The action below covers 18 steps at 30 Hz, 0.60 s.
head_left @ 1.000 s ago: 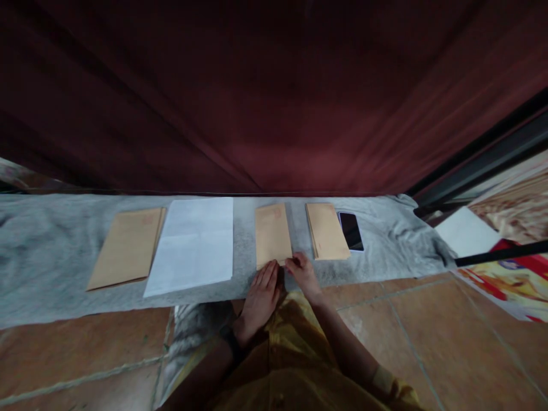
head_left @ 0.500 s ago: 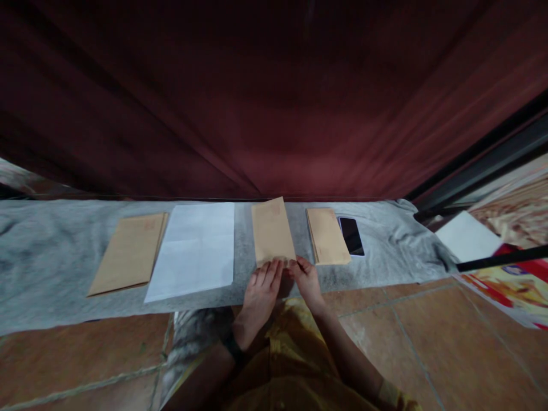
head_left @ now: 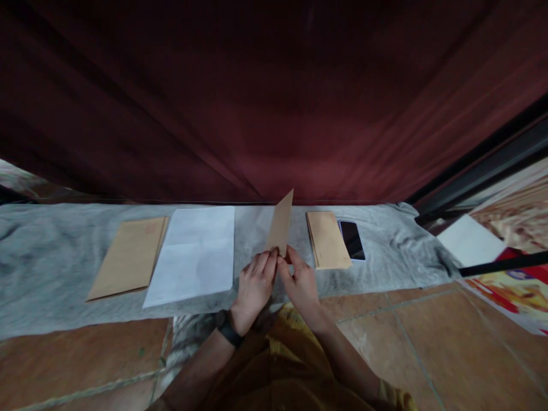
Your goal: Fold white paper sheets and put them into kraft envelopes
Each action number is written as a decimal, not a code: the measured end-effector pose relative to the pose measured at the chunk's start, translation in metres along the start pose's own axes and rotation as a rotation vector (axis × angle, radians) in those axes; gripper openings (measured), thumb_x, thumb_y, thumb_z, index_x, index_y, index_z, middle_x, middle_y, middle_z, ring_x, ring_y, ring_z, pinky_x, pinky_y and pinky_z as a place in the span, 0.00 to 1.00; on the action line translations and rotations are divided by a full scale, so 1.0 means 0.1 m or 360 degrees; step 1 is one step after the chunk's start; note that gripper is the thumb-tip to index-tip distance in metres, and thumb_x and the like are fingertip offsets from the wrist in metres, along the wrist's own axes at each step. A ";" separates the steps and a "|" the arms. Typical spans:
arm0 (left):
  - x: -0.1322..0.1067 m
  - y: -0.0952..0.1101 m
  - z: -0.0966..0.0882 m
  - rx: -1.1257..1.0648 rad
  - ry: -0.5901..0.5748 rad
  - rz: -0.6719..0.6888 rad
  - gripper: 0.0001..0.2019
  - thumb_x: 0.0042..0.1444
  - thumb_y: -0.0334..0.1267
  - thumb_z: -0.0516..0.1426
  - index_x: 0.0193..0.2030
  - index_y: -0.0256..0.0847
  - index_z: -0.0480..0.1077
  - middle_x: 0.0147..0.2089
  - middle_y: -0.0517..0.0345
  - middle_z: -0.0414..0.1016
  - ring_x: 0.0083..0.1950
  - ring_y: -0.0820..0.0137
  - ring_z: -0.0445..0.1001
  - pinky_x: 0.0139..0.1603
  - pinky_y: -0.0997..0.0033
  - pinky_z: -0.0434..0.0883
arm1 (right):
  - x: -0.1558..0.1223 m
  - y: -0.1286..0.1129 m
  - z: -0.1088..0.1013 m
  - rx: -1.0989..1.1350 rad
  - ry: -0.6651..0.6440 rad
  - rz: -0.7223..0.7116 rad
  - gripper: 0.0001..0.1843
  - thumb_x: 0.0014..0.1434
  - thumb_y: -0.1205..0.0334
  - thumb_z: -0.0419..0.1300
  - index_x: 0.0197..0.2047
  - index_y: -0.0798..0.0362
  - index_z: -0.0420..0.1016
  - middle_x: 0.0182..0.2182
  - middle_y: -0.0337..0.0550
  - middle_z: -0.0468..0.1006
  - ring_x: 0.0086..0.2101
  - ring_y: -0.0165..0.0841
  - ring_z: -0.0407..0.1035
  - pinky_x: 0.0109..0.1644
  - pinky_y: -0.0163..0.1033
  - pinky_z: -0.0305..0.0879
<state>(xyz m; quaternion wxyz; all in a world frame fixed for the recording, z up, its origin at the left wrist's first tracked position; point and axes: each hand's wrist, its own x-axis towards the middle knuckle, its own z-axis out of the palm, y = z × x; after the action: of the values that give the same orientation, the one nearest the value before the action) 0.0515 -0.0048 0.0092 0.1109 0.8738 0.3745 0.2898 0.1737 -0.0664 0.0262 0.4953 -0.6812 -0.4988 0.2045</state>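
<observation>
Between my hands a brown paper envelope stands tilted up, turned nearly edge-on. My left hand pinches its near end from the left, a dark band on the wrist. From the right, my right hand grips the same end with thumb and fingers. A small stack of brown envelopes lies just right of my hands. To the left is a stack of white paper sheets with a faint crease across it. Further left lies another pile of brown envelopes.
Everything rests on a narrow bench with a grey cloth. A phone lies beside the right envelopes. A dark red curtain hangs behind. At right are a black metal bar and a red printed box. Below is tiled floor.
The envelope has gone from lying nearly flat, face up, to being raised and turned edge-on. My hands have shifted slightly away from my body and still hold its near end.
</observation>
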 end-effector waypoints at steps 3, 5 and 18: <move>0.10 -0.01 0.06 -0.0612 0.0297 -0.0610 0.11 0.66 0.42 0.55 0.38 0.41 0.75 0.35 0.55 0.78 0.36 0.67 0.77 0.36 0.71 0.74 | -0.05 0.12 0.05 0.0244 0.0054 0.0044 0.24 0.71 0.49 0.51 0.64 0.50 0.70 0.60 0.48 0.76 0.58 0.39 0.71 0.63 0.44 0.67; 0.13 -0.04 0.13 -0.1168 0.0472 -0.1091 0.15 0.59 0.48 0.61 0.27 0.41 0.69 0.26 0.62 0.72 0.28 0.72 0.73 0.32 0.72 0.73 | -0.13 0.28 0.10 0.0374 0.0199 0.0200 0.27 0.71 0.47 0.52 0.67 0.49 0.67 0.64 0.49 0.72 0.61 0.40 0.67 0.66 0.47 0.64; -0.19 0.00 0.52 -0.2447 0.0486 -0.1915 0.18 0.34 0.37 0.76 0.28 0.38 0.73 0.29 0.59 0.80 0.29 0.71 0.79 0.39 0.66 0.80 | -0.28 0.78 0.37 0.1315 0.0142 0.1041 0.28 0.42 0.39 0.75 0.38 0.51 0.78 0.31 0.42 0.84 0.29 0.35 0.78 0.33 0.38 0.75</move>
<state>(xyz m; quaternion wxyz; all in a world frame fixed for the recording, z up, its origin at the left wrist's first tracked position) 0.0717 -0.0172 -0.0414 0.7275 0.1812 0.4764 0.4592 0.1709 -0.0743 -0.0645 0.6536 -0.5572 -0.1165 0.4988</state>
